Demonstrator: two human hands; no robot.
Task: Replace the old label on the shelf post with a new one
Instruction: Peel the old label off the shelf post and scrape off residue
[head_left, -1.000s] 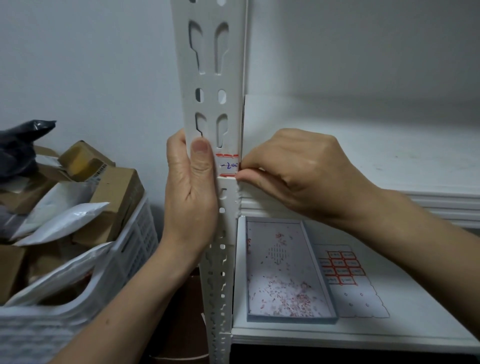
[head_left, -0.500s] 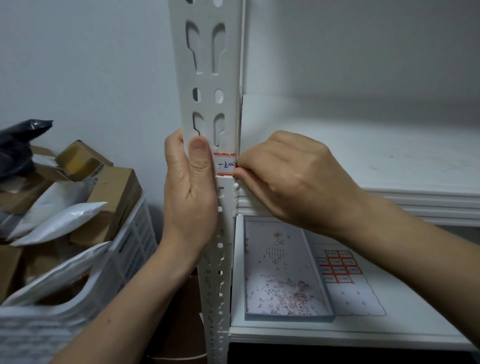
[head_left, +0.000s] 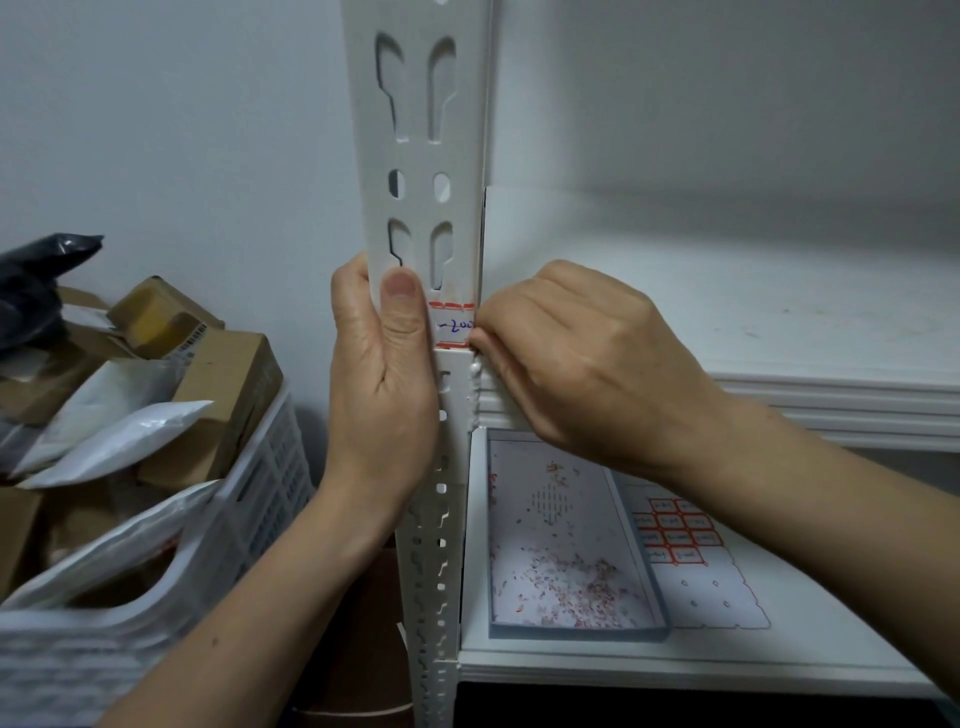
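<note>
A white slotted shelf post (head_left: 418, 156) stands upright in the middle. On it sits a small white label (head_left: 455, 325) with red borders and blue writing. My left hand (head_left: 382, 374) grips the post, its thumb pressed flat against the post and the label's left part. My right hand (head_left: 576, 358) is curled at the post's right edge, its fingertips touching the label's lower right corner. A sheet of red-bordered labels (head_left: 685, 540) lies on the lower shelf.
A shallow tray (head_left: 561, 540) holding small paper scraps lies on the lower white shelf (head_left: 779, 660). The upper shelf board (head_left: 779, 312) runs to the right. A white crate (head_left: 249, 499) of cardboard boxes and mail bags stands at the left.
Both hands stay at the label. The view has shifted slightly, and my right fingertips sit a little lower on the label's right edge.
</note>
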